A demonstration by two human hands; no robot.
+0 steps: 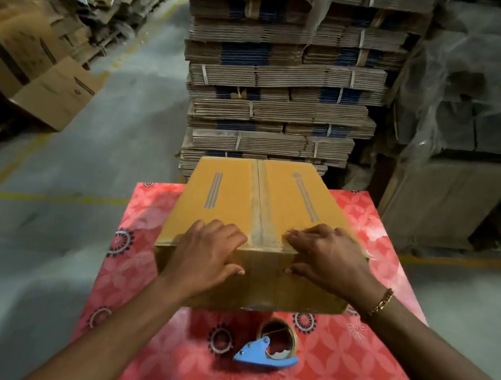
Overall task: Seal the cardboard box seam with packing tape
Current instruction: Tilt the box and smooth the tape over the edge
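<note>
A closed cardboard box [228, 194] stands on a table covered by a red patterned cloth [359, 357]. A strip of brown tape [260, 202] runs along its centre seam from the far edge over the near edge. My left hand [205, 255] lies flat on the near top edge left of the seam, thumb down the front face. My right hand [328, 256] presses the same edge right of the seam, fingertips at the tape's side. A roll of tape in a blue dispenser [269, 350] lies on the cloth in front of the box, untouched.
Tall stacks of bundled flat cardboard [281, 87] rise just behind the table. Plastic-wrapped pallets [465, 116] stand at the right. Open boxes [53, 90] lie at the left across a concrete floor [122, 125] with yellow lines.
</note>
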